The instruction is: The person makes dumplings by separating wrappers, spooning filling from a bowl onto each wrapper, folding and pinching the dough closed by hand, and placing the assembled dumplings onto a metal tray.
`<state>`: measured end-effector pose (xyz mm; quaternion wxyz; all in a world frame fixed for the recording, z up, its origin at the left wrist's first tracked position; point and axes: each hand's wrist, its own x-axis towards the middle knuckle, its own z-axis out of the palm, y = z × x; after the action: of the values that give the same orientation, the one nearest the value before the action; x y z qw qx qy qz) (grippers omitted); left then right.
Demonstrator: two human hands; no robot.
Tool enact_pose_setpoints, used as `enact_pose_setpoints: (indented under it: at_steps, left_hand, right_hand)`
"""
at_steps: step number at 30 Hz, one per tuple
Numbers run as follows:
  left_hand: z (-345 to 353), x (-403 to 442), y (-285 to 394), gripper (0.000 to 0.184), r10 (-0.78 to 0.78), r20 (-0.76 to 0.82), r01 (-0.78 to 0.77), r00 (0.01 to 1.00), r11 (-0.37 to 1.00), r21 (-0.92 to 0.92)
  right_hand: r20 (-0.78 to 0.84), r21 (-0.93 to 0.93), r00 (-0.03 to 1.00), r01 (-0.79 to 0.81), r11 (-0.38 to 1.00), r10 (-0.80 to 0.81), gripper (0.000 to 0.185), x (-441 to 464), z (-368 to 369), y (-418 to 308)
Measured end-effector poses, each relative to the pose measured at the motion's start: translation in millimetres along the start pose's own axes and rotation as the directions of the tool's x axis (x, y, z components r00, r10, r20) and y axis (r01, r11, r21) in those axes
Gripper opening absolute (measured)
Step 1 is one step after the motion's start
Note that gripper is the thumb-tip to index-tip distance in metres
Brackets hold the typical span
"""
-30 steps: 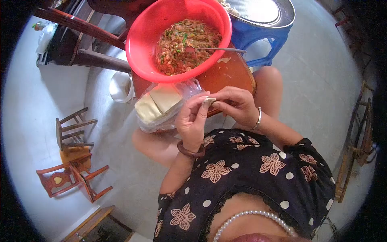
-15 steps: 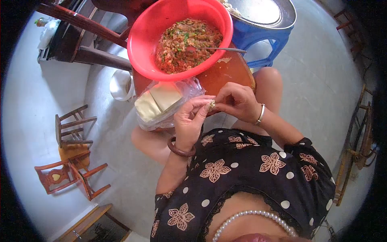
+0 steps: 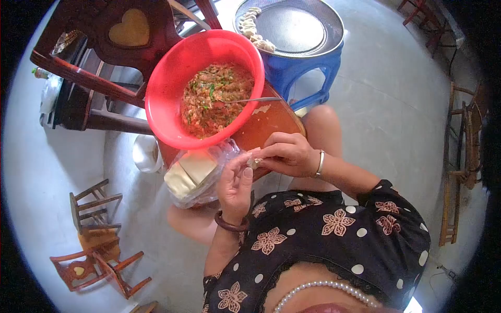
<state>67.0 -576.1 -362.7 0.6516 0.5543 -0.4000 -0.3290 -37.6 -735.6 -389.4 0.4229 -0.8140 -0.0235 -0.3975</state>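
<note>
A small folded piece of pale dough (image 3: 254,163) is pinched at the fingertips of my right hand (image 3: 290,154), which wears a silver bangle. Close beside it, my left hand (image 3: 235,189), with a brown bracelet, has its thumb and fingers apart; its fingertips almost meet the right ones. Behind my left hand, a stack of pale square wrappers (image 3: 190,172) lies in clear plastic. Beyond the hands, a red basin (image 3: 156,112) on a brown seat (image 3: 279,122) holds chopped filling (image 3: 214,96) with a spoon (image 3: 261,99) in it.
Several folded dough pieces (image 3: 249,26) lie along the left side of a round mesh tray (image 3: 300,26) on a blue stool (image 3: 318,73). A dark chair back (image 3: 94,31) rises behind the basin. Small chairs (image 3: 94,208) stand at left, a white bin (image 3: 147,154) nearer the basin.
The view has tilted up and to the right, so more of the tray and chair back shows. The dough piece is now at my right fingertips, and my left thumb has moved away from it.
</note>
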Motion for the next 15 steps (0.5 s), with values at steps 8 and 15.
enact_pose_setpoints:
  at_steps: [8,15]
  left_hand:
    - [0,19,20,0.041,-0.018,-0.082,0.005,0.996,0.988,-0.154]
    - [-19,29,35,0.036,0.141,-0.241,-0.129,0.960,0.990,0.064]
  right_hand:
    - [-0.092,-0.119,0.996,0.008,0.993,-0.019,0.012,47,-79,-2]
    - [-0.141,-0.462,0.986,-0.145,0.875,0.089,0.016,139,-170,89]
